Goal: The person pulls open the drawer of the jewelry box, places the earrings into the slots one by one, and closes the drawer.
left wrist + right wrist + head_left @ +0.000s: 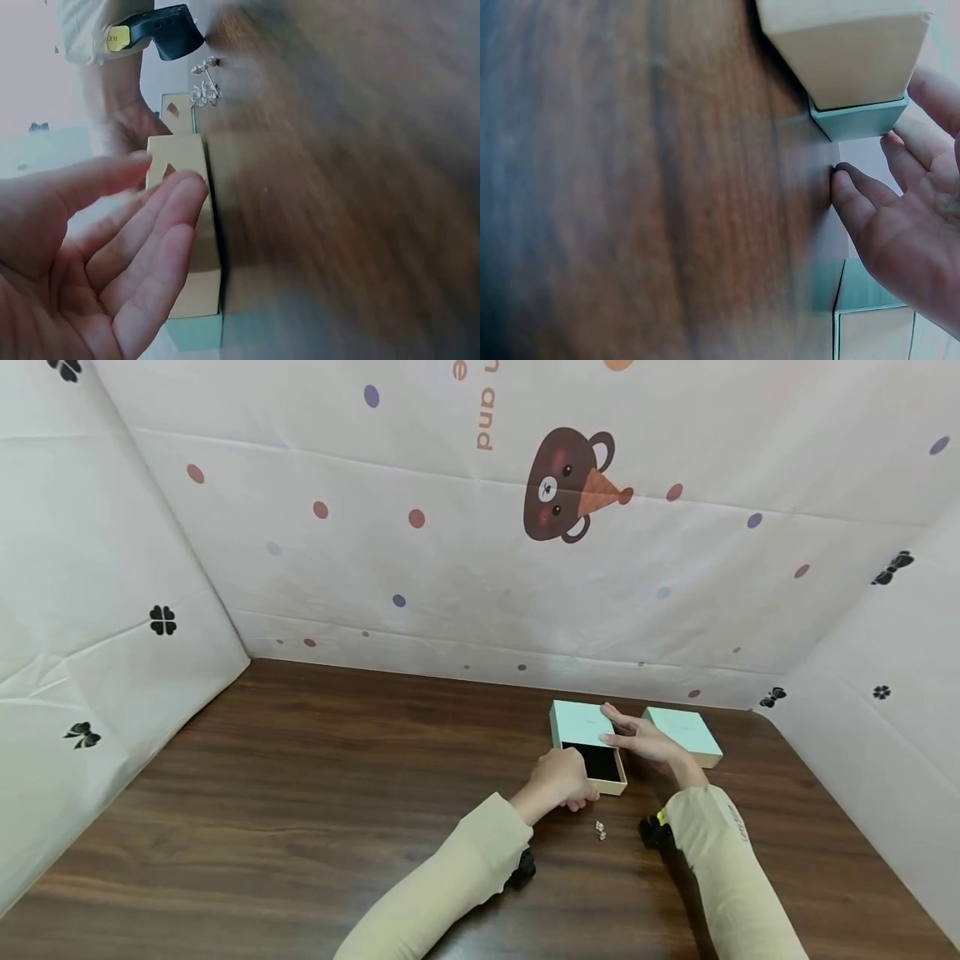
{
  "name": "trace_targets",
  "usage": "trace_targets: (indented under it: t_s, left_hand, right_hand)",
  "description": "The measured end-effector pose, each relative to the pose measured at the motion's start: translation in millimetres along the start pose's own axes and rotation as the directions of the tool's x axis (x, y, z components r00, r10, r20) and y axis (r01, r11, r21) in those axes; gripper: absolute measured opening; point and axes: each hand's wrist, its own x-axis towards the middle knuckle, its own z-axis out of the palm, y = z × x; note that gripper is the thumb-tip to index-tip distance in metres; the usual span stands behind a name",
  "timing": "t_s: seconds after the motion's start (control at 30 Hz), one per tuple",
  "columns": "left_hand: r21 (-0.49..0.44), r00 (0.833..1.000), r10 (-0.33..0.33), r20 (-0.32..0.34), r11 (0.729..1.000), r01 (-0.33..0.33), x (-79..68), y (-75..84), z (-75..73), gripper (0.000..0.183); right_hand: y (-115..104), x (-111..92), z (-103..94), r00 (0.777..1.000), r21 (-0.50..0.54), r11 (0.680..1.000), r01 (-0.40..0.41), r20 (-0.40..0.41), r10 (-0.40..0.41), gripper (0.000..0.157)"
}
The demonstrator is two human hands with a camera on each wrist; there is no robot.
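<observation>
A small drawer-style jewelry box with a pale teal sleeve point(579, 722) stands on the table, its cream drawer point(607, 787) partly out and showing a black inside. My left hand point(562, 777) is at the drawer's front; in the left wrist view its thumb and fingertips pinch near a small tan pull tab point(169, 170). My right hand point(647, 742) rests with extended fingers on the right side and top edge of the sleeve. Sparkling stud earrings point(600, 831) lie on the wood in front of the drawer.
A second teal and cream box point(684, 732) stands to the right, behind my right wrist. The brown wooden table point(337, 802) meets a white printed sheet point(420, 568) along the back and sides. Black wrist cameras point(654, 832) hang under both sleeves.
</observation>
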Motion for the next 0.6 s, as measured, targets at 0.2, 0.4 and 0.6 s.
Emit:
trace_targets:
  t_s: [0.2,0.4,0.6]
  left_hand:
    - [0.038,0.995,0.08,0.066,0.996,-0.083,-5.8,0.6,-1.9,0.029]
    - [0.109,0.986,0.12,0.112,0.985,-0.133,-8.7,2.2,0.3,0.024]
    - [0.164,0.978,0.155,0.138,0.971,-0.177,-9.5,4.4,2.9,0.016]
  right_hand:
    - [0.6,0.3,-0.9,1.0,0.007,1.0,0.001,0.001,-0.001,0.071]
    - [0.6,0.8,-0.7,1.0,0.01,1.0,0.0,0.0,0.0,0.071]
    - [1.0,0.7,-0.1,1.0,0.005,1.0,0.002,-0.001,-0.002,0.071]
